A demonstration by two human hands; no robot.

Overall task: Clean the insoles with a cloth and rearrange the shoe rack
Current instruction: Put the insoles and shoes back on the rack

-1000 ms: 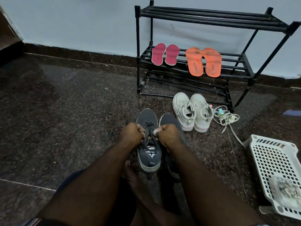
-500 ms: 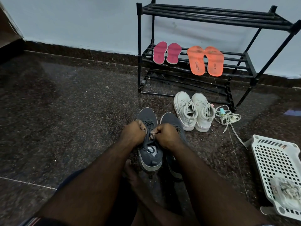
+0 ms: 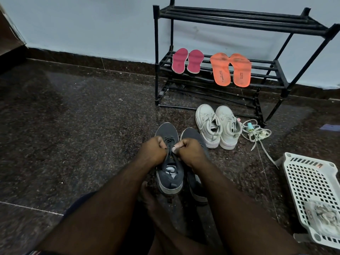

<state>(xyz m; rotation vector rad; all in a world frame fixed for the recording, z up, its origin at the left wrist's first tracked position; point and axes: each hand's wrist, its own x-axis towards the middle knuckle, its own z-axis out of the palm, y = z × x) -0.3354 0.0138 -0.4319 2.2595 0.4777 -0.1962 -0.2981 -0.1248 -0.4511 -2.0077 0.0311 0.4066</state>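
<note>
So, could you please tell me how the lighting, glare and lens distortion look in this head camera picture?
Head view: dim, bluish light; the polished floor shows soft glare left of the shoe rack; the wide lens bends the rack's bars and stretches the white basket at the right edge; the hands on the grey shoe look sharp.

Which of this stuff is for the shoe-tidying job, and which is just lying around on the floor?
For the job: black metal shoe rack, pink foam insoles, orange foam insoles, grey knit sneakers whose laces both hands, left and right, pinch, white leather sneakers.

Just lying about: loose white laces, white plastic basket.
</note>
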